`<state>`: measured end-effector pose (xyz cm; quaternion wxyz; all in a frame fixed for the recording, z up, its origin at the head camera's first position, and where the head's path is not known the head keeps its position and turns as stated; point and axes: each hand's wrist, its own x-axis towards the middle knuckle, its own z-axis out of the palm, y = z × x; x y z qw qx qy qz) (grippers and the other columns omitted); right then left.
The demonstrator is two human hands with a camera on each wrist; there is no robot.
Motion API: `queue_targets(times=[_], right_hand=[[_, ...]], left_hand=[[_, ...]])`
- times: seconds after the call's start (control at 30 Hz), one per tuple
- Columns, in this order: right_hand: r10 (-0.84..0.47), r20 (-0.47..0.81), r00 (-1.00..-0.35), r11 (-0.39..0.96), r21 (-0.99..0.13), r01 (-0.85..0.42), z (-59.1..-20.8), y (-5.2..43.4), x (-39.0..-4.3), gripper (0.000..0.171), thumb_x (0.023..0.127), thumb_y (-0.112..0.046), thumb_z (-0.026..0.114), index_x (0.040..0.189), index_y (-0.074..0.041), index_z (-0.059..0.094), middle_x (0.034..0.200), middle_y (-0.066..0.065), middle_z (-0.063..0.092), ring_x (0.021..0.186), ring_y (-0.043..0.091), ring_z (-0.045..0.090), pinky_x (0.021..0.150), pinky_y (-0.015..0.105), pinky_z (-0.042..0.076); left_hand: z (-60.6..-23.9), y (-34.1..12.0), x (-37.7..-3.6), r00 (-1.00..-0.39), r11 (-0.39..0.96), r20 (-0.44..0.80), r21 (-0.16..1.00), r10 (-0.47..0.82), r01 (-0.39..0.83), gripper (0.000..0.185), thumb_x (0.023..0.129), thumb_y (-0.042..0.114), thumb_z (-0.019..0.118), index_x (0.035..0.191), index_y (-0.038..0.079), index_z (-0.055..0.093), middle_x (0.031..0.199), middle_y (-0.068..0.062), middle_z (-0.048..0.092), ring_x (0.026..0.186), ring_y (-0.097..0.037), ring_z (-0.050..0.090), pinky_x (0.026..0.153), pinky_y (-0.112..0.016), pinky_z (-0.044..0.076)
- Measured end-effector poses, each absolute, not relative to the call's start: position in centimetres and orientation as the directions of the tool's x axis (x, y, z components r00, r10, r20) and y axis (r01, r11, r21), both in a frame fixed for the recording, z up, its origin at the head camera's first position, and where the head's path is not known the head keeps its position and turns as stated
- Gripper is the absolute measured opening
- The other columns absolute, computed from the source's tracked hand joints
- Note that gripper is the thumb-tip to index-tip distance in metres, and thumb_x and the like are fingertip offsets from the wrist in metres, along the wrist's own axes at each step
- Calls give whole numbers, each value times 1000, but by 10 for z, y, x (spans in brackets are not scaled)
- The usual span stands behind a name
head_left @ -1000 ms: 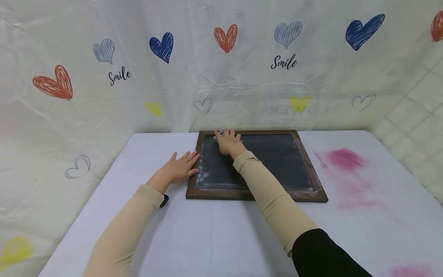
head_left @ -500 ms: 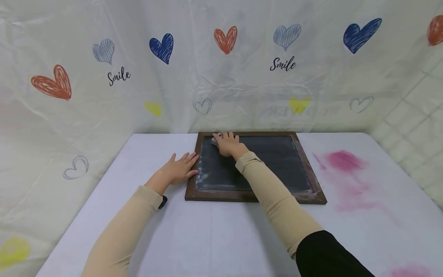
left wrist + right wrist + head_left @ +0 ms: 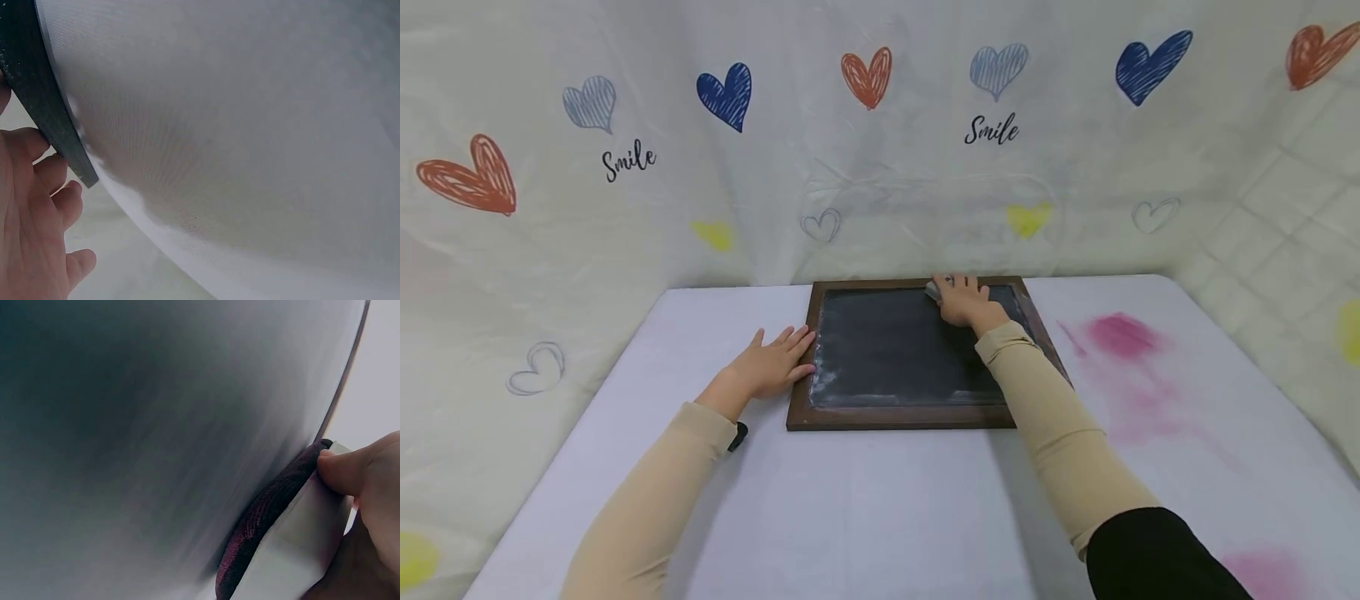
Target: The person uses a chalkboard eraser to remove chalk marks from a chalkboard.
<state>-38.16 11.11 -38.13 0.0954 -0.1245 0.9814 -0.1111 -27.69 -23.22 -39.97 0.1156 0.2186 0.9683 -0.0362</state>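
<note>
Chalkboard [image 3: 895, 350] lies flat on the surface [image 3: 865, 500], between the two hands. Left hand [image 3: 771, 367], fingers spread flat, presses against the frame's left edge. Right hand [image 3: 962, 300] grips an eraser [image 3: 269, 531] at the board's far edge. Chalk haze shows nearer the left hand; firm, overlapping strokes with the frame braced would likely clear it best.

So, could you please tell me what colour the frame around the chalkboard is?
The frame is dark brown wood, dusted with chalk on its left side; the head view shows it best.
</note>
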Motion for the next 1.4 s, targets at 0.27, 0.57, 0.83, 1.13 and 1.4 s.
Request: queue_targets(times=[0.27, 0.57, 0.83, 1.13, 1.4], right_hand=[[-195, -199, -960, 957, -255, -141, -375, 156, -375, 60, 112, -17, 36, 166, -9, 10, 162, 32, 8, 147, 56, 6, 114, 69, 12], [-170, -174, -970, 956, -269, -119, -376, 163, -375, 60, 110, -13, 36, 165, -8, 13, 161, 33, 9, 146, 57, 5, 112, 72, 13], [-221, -191, -956, 955, -240, -173, -378, 151, -377, 60, 112, -16, 37, 165, -9, 12, 163, 31, 10, 147, 54, 8, 111, 70, 17], [-386, -210, -898, 910, -248, -333, -378, 104, -363, 61, 112, -20, 40, 167, -18, 12, 167, 22, 9, 149, 48, 10, 112, 64, 21], [-632, -246, -735, 775, -211, -596, -377, 59, -321, 62, 112, -22, 42, 167, -21, 13, 167, 18, 12, 147, 43, 19, 108, 59, 29]], left_hand=[[-397, -234, -277, -881, 907, -246, -16, 405, 421, 71, 111, 48, 35, 165, 5, 17, 170, -15, 15, 155, -35, 16, 118, -68, 6], [-396, -231, -276, -881, 906, -242, -16, 406, 422, 70, 111, 47, 36, 164, 5, 18, 170, -15, 16, 155, -35, 17, 118, -68, 7], [-399, -229, -277, -878, 905, -248, -16, 408, 425, 71, 111, 48, 36, 164, 5, 18, 170, -15, 16, 155, -35, 17, 118, -68, 8], [-399, -228, -277, -880, 906, -248, -23, 404, 422, 71, 111, 48, 36, 164, 5, 19, 169, -16, 17, 155, -35, 18, 118, -69, 9], [-398, -228, -279, -881, 904, -244, -36, 406, 426, 71, 111, 49, 35, 164, 4, 21, 169, -17, 18, 154, -36, 18, 117, -69, 10]])
